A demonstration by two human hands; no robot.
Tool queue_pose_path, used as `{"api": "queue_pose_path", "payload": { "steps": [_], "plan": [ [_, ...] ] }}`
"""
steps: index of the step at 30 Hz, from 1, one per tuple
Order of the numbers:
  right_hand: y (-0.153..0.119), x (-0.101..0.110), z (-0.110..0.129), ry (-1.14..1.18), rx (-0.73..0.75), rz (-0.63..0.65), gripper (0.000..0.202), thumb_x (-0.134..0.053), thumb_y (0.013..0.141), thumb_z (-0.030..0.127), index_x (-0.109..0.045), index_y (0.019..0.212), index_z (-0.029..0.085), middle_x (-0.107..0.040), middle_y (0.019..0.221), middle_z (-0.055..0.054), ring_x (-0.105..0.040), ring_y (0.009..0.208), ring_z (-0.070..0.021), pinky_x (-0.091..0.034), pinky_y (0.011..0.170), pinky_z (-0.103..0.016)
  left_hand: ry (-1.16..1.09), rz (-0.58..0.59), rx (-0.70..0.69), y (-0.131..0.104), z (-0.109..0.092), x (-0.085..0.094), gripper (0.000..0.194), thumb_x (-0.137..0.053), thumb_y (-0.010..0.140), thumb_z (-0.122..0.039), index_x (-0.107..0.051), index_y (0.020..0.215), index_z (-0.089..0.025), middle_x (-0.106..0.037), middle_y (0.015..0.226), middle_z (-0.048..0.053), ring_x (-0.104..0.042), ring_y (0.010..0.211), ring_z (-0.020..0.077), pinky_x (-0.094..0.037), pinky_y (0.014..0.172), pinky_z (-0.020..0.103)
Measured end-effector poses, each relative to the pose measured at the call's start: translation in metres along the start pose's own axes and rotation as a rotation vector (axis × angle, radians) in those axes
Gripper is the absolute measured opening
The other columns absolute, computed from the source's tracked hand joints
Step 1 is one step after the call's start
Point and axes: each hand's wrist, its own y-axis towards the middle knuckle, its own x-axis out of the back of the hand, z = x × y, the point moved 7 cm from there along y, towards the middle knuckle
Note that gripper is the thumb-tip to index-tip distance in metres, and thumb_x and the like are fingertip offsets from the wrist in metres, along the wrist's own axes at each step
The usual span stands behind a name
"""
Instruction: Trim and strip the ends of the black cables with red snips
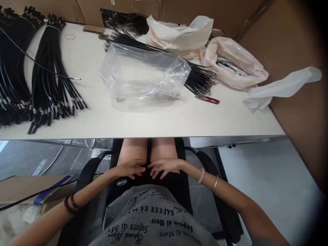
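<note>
Over my lap, below the table edge, my left hand (131, 168) has its fingers apart and holds nothing. Facing it is my right hand (164, 167), also empty, its fingers spread above my thigh. The fingertips of both hands are close together. On the white table (153, 124) lies a clear plastic bag (143, 75), partly over a bundle of black cables (197, 77). Red-handled snips (210, 99) rest beside the cable ends. Two large bundles of black cables, one of them fanned out (51, 68), lie at the left.
Two pale bags, one crumpled (179, 36) and one open (233, 65), stand at the back. A white strip (287, 85) leans near the cardboard wall (299, 41) on the right. Chair armrests (88, 172) flank me. A cardboard box (23, 188) sits at lower left.
</note>
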Motion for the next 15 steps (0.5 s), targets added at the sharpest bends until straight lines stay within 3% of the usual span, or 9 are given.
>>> {"api": "queue_pose_path", "payload": {
  "steps": [2,4,6,8,9,11,12,13,15],
  "plan": [
    [-0.004,0.032,-0.021,-0.039,0.001,-0.202,0.036,-0.054,0.095,0.037,-0.054,0.124,0.015,-0.06,0.118,-0.009,-0.062,0.099,-0.0181,-0.055,0.084,-0.038,0.086,-0.203,0.019,0.003,0.012,0.033,0.056,-0.038,0.09,-0.057,-0.06,0.111,-0.01,-0.067,0.096,0.007,-0.065,0.085,0.0113,-0.057,0.082,0.031],
    [-0.025,0.065,-0.037,-0.111,-0.001,-0.398,0.039,-0.053,0.095,0.039,-0.052,0.129,0.018,-0.053,0.13,-0.011,-0.057,0.112,-0.0219,-0.051,0.094,-0.044,0.211,-0.42,0.012,-0.008,0.019,0.068,0.056,-0.031,0.094,-0.051,-0.051,0.124,-0.01,-0.061,0.115,0.014,-0.06,0.109,0.0189,-0.05,0.1,0.045],
    [-0.045,0.079,-0.046,-0.204,0.015,-0.522,0.043,-0.053,0.095,0.04,-0.05,0.132,0.02,-0.047,0.138,-0.011,-0.05,0.122,-0.0254,-0.044,0.102,-0.05,0.353,-0.547,-0.054,-0.022,0.02,0.08,0.059,-0.02,0.095,-0.043,-0.04,0.136,-0.004,-0.046,0.135,0.026,-0.044,0.131,0.0302,-0.036,0.109,0.061],
    [-0.049,0.065,-0.045,-0.298,0.082,-0.543,0.046,-0.052,0.095,0.042,-0.048,0.134,0.02,-0.043,0.142,-0.012,-0.044,0.129,-0.0279,-0.036,0.107,-0.055,0.501,-0.497,-0.204,-0.026,0.015,0.062,0.057,-0.028,0.094,-0.043,-0.046,0.134,-0.007,-0.036,0.145,0.025,-0.031,0.141,0.0347,-0.027,0.114,0.063],
    [-0.044,0.05,-0.041,-0.342,0.139,-0.514,0.044,-0.052,0.095,0.042,-0.05,0.133,0.02,-0.044,0.142,-0.011,-0.043,0.13,-0.0275,-0.033,0.109,-0.055,0.572,-0.41,-0.306,-0.023,0.012,0.044,0.051,-0.036,0.092,-0.044,-0.053,0.129,-0.014,-0.039,0.146,0.018,-0.03,0.142,0.0318,-0.027,0.118,0.058],
    [-0.027,0.014,-0.032,-0.427,0.293,-0.368,0.04,-0.056,0.092,0.043,-0.057,0.124,0.019,-0.053,0.134,-0.01,-0.047,0.126,-0.026,-0.034,0.109,-0.055,0.695,-0.186,-0.52,-0.014,0.005,0.009,0.039,-0.05,0.087,-0.049,-0.062,0.118,-0.03,-0.051,0.139,0.002,-0.041,0.136,0.0199,-0.032,0.12,0.043],
    [-0.019,0.003,-0.028,-0.462,0.36,-0.296,0.039,-0.06,0.09,0.044,-0.06,0.119,0.017,-0.057,0.128,-0.009,-0.051,0.122,-0.0246,-0.037,0.107,-0.053,0.744,-0.101,-0.595,-0.008,0.004,-0.001,0.039,-0.055,0.084,-0.05,-0.062,0.117,-0.031,-0.053,0.138,0.0,-0.044,0.133,0.0167,-0.035,0.119,0.038],
    [-0.012,-0.001,-0.027,-0.493,0.405,-0.25,0.038,-0.06,0.09,0.044,-0.061,0.116,0.017,-0.059,0.124,-0.008,-0.053,0.119,-0.0237,-0.04,0.105,-0.051,0.786,-0.056,-0.637,-0.001,0.003,-0.002,0.044,-0.057,0.082,-0.052,-0.061,0.119,-0.027,-0.053,0.137,0.002,-0.047,0.13,0.0172,-0.038,0.117,0.04],
    [-0.006,0.02,-0.029,-0.541,0.418,-0.268,0.038,-0.059,0.091,0.042,-0.059,0.119,0.016,-0.057,0.126,-0.009,-0.055,0.116,-0.023,-0.045,0.101,-0.048,0.856,-0.093,-0.617,0.015,0.006,0.016,0.051,-0.057,0.084,-0.051,-0.056,0.123,-0.018,-0.053,0.134,0.008,-0.05,0.125,0.0192,-0.044,0.111,0.044]
  ]
}}
